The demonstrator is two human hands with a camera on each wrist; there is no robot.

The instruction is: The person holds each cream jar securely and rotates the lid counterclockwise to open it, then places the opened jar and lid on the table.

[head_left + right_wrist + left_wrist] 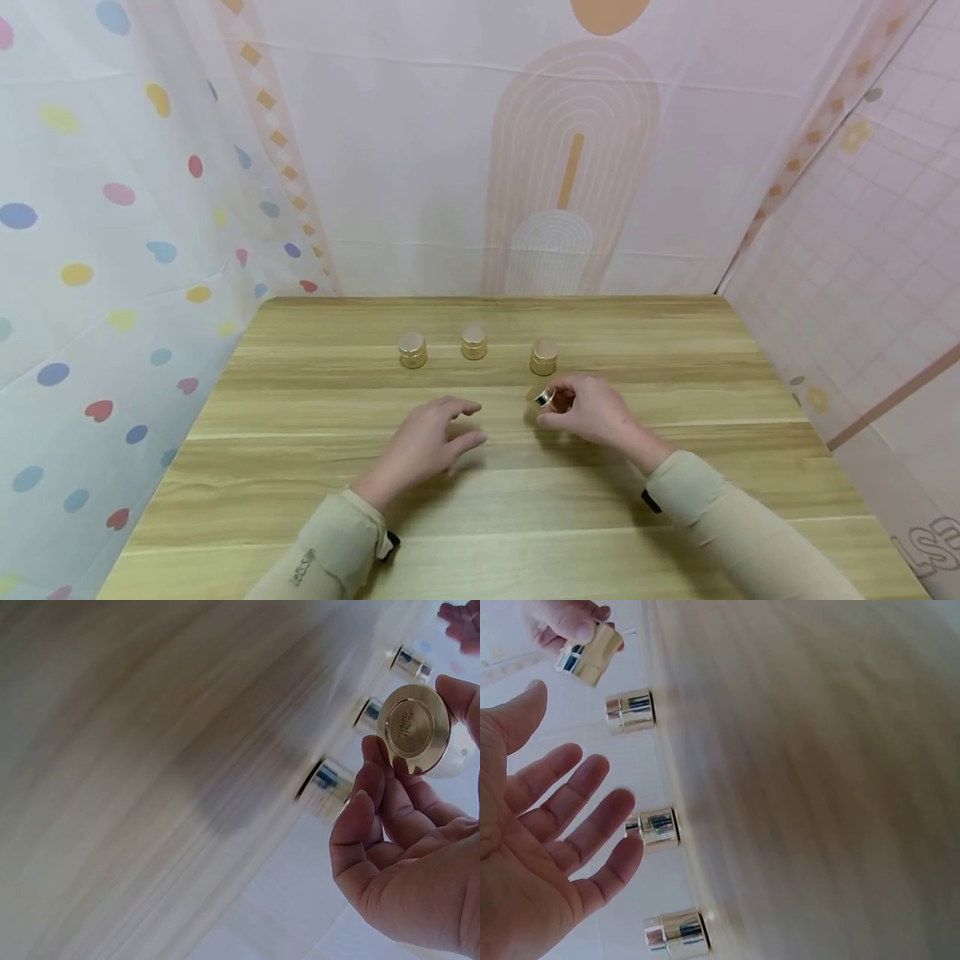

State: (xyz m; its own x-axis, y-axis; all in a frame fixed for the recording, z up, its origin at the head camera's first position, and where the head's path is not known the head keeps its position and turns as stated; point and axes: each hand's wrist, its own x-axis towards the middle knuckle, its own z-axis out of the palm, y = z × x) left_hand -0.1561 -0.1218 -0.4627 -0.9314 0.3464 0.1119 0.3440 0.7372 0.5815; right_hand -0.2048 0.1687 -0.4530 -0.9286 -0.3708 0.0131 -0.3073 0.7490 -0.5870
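My right hand [592, 410] pinches a small gold jar [540, 398] between thumb and fingers, tilted over the table. In the right wrist view the round base of the held jar [412, 729] faces the camera, with small print in its middle. My left hand [426, 437] hovers to the left of it, fingers spread and holding nothing. Behind the hands, three more gold jars stand upright in a loose row: a left jar [412, 350], a middle jar [474, 342] and a right jar [543, 357], the last just beyond the held one.
The wood-grain table [480, 550] runs back to a pale patterned cloth [390, 167]. A dotted cloth [150, 275] hangs along the left side and a grid-patterned cloth [862, 250] along the right.
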